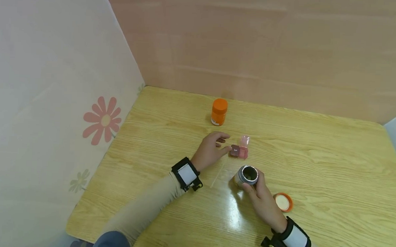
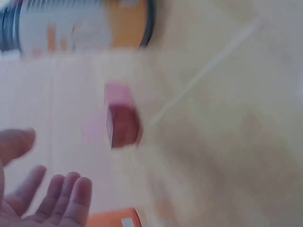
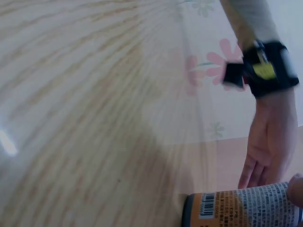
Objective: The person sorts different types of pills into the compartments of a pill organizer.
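Note:
My right hand (image 1: 264, 200) grips an open jar (image 1: 238, 177) around its upper side, its round mouth facing up. In the right wrist view the jar (image 3: 236, 209) shows an orange and grey printed label with a barcode. My left hand (image 1: 211, 150) reaches over the table with fingers loosely bent and nothing between them. Beside its thumb lies a small dark red box (image 1: 234, 151) joined to a pink case (image 1: 243, 152) with a clear pink flap raised. The left wrist view shows a gap between my fingers (image 2: 57, 194) and the dark red box (image 2: 125, 125).
An orange jar (image 1: 218, 115) with its lid on stands farther back. Right of my right hand an orange lid (image 1: 283, 202) lies with its white inside up. The wooden table (image 1: 332, 162) meets a pinkish backdrop behind and a flowered white sheet (image 1: 53, 95) at left.

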A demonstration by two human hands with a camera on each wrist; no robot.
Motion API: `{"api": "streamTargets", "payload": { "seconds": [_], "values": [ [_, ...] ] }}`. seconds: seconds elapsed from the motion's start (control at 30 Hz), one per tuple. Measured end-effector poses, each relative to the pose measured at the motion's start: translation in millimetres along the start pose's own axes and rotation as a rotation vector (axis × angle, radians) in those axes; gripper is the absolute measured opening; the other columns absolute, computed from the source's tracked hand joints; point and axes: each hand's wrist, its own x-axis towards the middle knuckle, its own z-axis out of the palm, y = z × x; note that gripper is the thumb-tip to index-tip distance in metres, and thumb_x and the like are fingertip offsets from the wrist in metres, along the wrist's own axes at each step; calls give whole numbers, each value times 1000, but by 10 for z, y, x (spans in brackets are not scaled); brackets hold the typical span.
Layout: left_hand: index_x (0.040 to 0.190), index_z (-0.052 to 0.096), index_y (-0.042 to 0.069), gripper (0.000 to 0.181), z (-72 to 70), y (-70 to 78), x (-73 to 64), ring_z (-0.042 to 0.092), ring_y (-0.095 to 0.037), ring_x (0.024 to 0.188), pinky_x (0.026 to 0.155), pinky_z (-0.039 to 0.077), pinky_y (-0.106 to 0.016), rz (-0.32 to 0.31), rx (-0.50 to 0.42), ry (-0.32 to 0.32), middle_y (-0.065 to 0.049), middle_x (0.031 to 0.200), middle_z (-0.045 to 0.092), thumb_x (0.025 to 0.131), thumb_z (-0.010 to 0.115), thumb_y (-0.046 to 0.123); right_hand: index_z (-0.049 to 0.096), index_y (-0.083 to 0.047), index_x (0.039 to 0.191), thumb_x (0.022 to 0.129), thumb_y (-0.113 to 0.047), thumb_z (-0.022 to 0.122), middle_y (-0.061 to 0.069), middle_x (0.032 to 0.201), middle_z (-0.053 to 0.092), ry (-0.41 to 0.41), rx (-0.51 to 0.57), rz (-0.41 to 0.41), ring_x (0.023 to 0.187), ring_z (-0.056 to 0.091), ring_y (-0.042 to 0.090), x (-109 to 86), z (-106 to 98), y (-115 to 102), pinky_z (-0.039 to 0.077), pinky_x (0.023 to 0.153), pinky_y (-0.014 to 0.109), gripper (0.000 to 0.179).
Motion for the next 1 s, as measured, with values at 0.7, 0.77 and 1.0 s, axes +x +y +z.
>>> {"api": "streamTargets", "payload": {
  "seconds": [0.7,0.77,1.0],
  "values": [
    [115,75,1,26,191,-83,376,61,-11,64,57,51,-18,-364,-91,-67,-10,98,71,91,78,9,33,3,143,102,-3,58,32,136,53,-6,-11,-9,132,47,34,14,25,13,27,101,3,49],
    [113,75,0,23,190,-70,367,62,-12,64,57,51,-18,-357,-89,-76,-12,99,72,91,76,6,33,3,143,102,-2,58,30,136,54,-5,-16,-15,131,48,33,13,24,13,28,102,3,49],
    [108,77,1,16,202,-33,368,65,-14,67,58,53,-18,-339,-37,-105,-13,104,74,93,74,2,32,2,144,102,-6,59,26,139,54,-32,-58,19,133,48,38,20,-6,-2,28,101,3,51]
  ]
}}
